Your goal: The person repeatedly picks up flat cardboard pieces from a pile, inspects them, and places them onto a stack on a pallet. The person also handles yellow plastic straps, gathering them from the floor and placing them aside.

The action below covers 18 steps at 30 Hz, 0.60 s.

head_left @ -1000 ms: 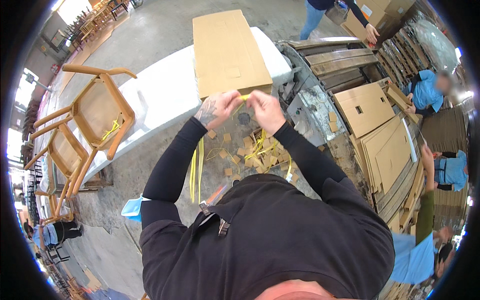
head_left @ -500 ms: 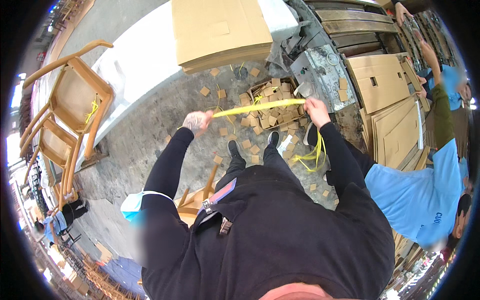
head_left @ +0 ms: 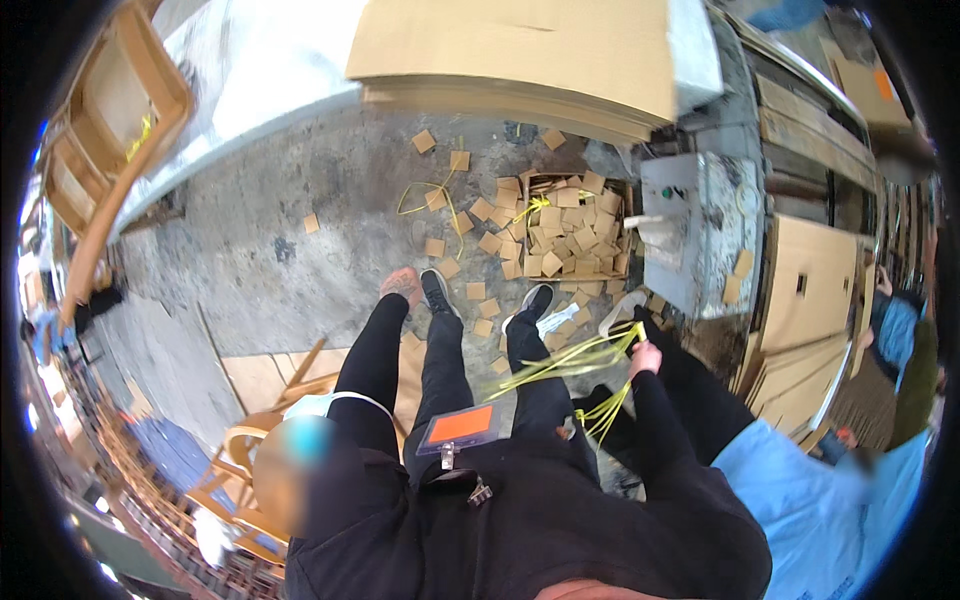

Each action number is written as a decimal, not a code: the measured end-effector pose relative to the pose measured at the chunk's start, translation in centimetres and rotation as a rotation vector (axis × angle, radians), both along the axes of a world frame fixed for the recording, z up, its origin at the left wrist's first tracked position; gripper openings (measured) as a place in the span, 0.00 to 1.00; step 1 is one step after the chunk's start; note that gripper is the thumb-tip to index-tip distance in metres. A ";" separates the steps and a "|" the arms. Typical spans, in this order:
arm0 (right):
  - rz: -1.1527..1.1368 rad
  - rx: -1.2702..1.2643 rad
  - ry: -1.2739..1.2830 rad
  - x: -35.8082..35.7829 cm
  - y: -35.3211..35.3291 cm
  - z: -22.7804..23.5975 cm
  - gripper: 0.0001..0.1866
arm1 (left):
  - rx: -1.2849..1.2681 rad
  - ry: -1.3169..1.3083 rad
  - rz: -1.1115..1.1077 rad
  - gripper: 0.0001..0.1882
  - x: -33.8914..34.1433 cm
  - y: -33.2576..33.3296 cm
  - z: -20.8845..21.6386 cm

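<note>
1. Gripping the yellow straps (head_left: 560, 363), the right hand (head_left: 647, 358) is closing its fingers near one end of one bunch; the loose tails are trailing left and downward, blurring too much for counting. It is probably holding them near the end so that the strands are staying together.

2. Hanging low, the left hand (head_left: 400, 285) is showing just beside the left shoe (head_left: 437, 292). No strap is showing in it; whether its fingers are spreading or curling, I cannot tell.

3. Beyond the two shoes, one open box (head_left: 628, 228) is sitting on the floor (head_left: 250, 215), holding a heap of cardboard squares (head_left: 575, 240), too many for counting. It is likely standing there for gathering them, though many are lying around it.

4. One yellow tie (head_left: 535, 208) is resting among the squares, and at least one thin loop (head_left: 425, 187) is lying left of the box.

5. Farther out, one stack of cardboard sheets (head_left: 510, 45) is lying on one white table (head_left: 260, 70), presumably for keeping them flat.

6. At the left edge, at least two wooden chairs (head_left: 170, 105) are showing; to the right, one co-worker's blue shirt (head_left: 820, 500) is appearing.
</note>
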State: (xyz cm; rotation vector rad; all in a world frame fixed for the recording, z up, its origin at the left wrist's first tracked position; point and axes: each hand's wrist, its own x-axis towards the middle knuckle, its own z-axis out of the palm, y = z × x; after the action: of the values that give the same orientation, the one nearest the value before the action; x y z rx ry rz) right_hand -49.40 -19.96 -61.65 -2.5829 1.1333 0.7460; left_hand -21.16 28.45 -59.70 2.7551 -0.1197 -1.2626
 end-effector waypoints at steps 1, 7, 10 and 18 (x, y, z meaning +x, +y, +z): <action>0.397 -0.148 0.150 0.0 1.8 0.4 0.12 | -0.027 0.018 0.059 0.17 -0.2 -0.5 -2.0; 0.383 0.371 0.271 1.0 16.0 1.9 0.08 | -0.171 0.018 0.401 0.17 0.6 -3.8 -19.8; 0.535 0.202 0.104 2.3 17.4 0.9 0.07 | -0.333 -0.055 0.315 0.16 1.6 -5.3 -29.7; 0.470 0.281 -0.030 4.1 13.6 -1.0 0.07 | -0.151 -0.305 0.661 0.23 2.5 -9.7 -43.2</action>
State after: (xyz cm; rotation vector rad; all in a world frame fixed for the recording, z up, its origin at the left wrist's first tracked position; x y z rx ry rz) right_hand -45.28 -6.36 -62.65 -2.6177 0.3694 0.8810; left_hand -18.64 18.78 -102.88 2.4987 0.5926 -0.6317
